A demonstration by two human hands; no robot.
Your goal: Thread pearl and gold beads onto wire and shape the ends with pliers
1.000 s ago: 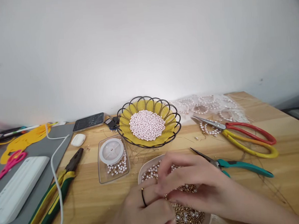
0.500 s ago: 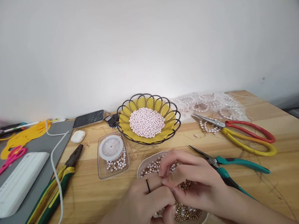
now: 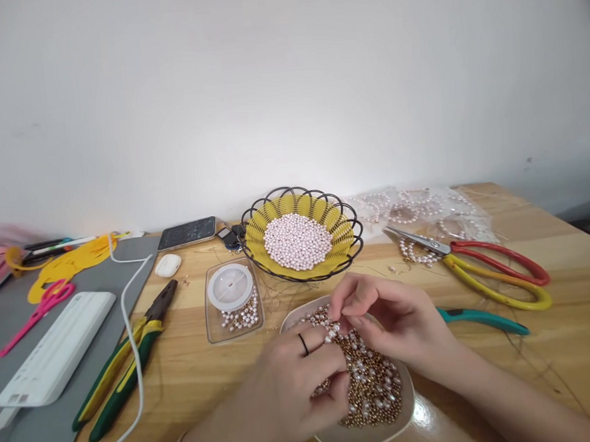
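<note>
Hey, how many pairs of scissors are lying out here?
2. The pink scissors are on the gray mat at the left; the scissors with red and yellow handles are on the wooden table at the right. Another could be hidden.

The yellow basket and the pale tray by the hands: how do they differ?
The yellow basket has woven sides and a black looped rim; the pale tray has a smooth rim. The basket holds pinkish-white beads, the tray gold and white ones. The left hand and right hand partly hide the tray; the basket is unobstructed. Both hold beads.
</note>
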